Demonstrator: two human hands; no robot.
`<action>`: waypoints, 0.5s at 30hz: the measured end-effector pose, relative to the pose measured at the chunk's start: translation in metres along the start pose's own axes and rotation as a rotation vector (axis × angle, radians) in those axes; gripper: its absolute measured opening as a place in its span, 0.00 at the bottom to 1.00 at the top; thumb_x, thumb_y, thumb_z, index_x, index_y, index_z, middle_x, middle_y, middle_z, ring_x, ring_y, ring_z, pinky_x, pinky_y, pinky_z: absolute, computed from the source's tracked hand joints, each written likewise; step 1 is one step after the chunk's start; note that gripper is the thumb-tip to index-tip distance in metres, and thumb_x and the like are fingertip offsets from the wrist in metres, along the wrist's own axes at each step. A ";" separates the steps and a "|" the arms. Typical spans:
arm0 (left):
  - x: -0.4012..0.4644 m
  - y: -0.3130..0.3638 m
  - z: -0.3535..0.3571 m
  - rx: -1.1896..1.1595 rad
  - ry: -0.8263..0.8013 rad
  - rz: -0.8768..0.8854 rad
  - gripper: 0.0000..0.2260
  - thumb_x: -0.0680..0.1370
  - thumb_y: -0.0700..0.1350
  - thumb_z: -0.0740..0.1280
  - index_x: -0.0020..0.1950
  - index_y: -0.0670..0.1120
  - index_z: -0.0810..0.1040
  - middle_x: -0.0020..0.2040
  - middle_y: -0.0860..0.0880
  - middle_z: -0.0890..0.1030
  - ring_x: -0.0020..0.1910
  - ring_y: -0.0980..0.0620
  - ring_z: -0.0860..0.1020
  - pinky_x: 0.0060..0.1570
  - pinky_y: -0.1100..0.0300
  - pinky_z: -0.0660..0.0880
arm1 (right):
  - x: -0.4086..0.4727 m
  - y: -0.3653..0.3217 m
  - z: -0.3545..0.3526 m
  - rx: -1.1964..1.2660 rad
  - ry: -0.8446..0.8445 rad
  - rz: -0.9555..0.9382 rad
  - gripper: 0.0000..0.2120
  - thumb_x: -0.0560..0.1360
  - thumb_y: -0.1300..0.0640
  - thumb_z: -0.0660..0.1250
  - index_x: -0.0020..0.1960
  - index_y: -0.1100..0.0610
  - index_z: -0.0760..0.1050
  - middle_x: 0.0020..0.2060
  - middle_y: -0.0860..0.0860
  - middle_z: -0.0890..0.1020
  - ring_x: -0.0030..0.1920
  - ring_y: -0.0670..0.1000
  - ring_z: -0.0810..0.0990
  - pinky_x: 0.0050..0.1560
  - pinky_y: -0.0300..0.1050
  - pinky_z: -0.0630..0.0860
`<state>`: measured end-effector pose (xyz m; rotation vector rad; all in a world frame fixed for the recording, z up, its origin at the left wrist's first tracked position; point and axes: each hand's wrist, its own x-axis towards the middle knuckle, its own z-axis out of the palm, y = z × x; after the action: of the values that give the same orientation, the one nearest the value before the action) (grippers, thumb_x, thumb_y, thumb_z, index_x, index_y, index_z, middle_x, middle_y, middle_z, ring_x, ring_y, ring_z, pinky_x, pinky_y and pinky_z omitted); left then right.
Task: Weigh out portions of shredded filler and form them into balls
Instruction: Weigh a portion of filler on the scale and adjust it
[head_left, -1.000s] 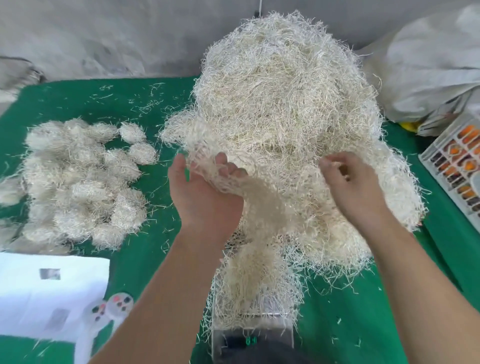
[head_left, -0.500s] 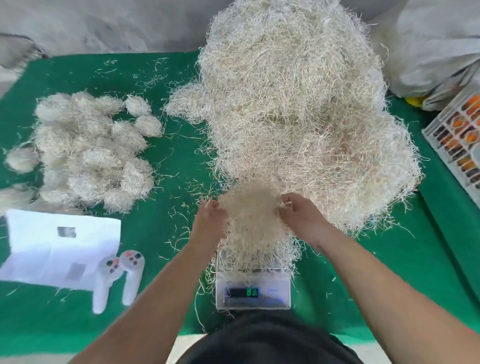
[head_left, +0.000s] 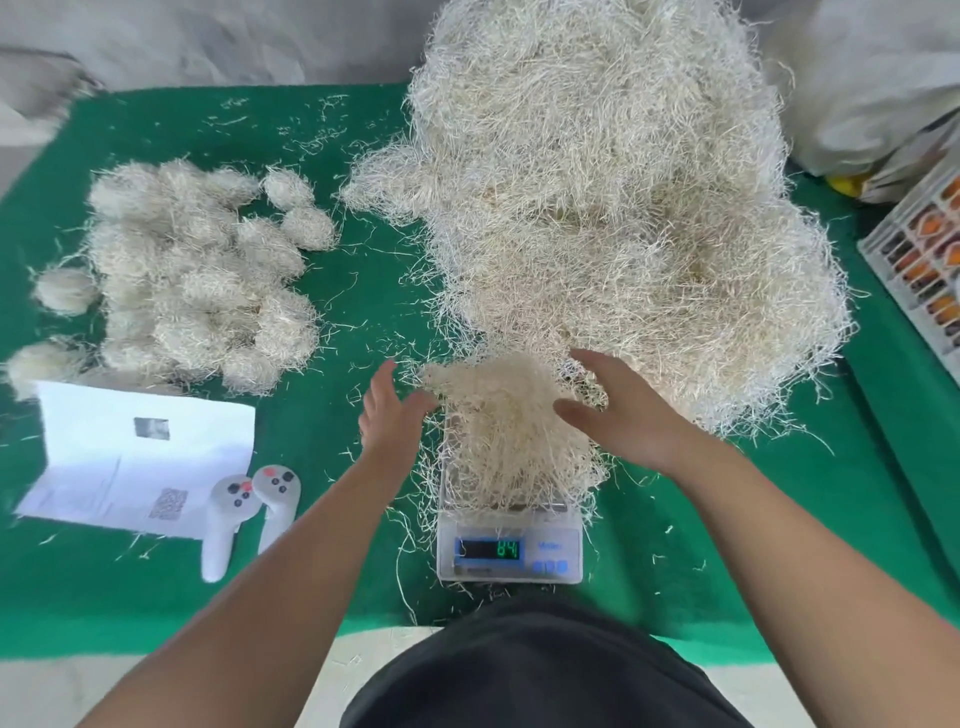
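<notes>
A portion of pale shredded filler (head_left: 506, 436) lies heaped on a small digital scale (head_left: 509, 551) whose green display reads 64. My left hand (head_left: 389, 415) hovers just left of the portion, fingers straight and spread. On the portion's right side is my right hand (head_left: 618, 410), also with straight fingers, its thumb over the strands. Neither hand grips anything. A big mound of loose filler (head_left: 597, 197) rises behind the scale. Several finished filler balls (head_left: 197, 275) are clustered at the left on the green mat (head_left: 332, 130).
A white printed sheet (head_left: 135, 457) and two white controllers (head_left: 249, 514) lie left of the scale. A tray with orange pieces (head_left: 924, 260) sits at the right edge, a grey sack (head_left: 872, 78) behind it. Stray strands litter the mat.
Both hands brought a pulled tuft from the mound down onto the scale, then let go and opened away from it. The display went from 85 to 64.
</notes>
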<state>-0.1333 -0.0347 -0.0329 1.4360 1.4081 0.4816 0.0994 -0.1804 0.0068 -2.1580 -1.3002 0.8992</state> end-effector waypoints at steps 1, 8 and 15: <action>0.004 0.000 0.003 -0.030 -0.054 0.054 0.41 0.70 0.53 0.63 0.83 0.55 0.55 0.82 0.52 0.60 0.78 0.45 0.59 0.75 0.37 0.57 | 0.001 -0.003 0.004 0.006 -0.026 -0.010 0.38 0.80 0.38 0.68 0.83 0.44 0.55 0.82 0.46 0.59 0.80 0.50 0.60 0.77 0.50 0.59; 0.025 -0.005 0.021 0.123 -0.296 0.171 0.25 0.85 0.56 0.60 0.82 0.54 0.61 0.45 0.61 0.71 0.39 0.66 0.64 0.28 0.79 0.66 | 0.011 -0.012 0.028 -0.071 -0.073 -0.058 0.34 0.82 0.46 0.69 0.83 0.48 0.58 0.80 0.47 0.63 0.77 0.51 0.64 0.77 0.51 0.62; 0.011 0.002 0.021 0.212 -0.033 0.270 0.19 0.84 0.48 0.61 0.76 0.54 0.70 0.64 0.55 0.75 0.36 0.70 0.71 0.38 0.66 0.73 | 0.012 -0.012 0.033 -0.285 0.039 -0.089 0.18 0.83 0.57 0.64 0.73 0.53 0.75 0.65 0.51 0.80 0.63 0.54 0.78 0.65 0.52 0.75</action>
<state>-0.1122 -0.0320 -0.0432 1.8113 1.2734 0.4864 0.0715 -0.1628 -0.0110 -2.2937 -1.5716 0.6657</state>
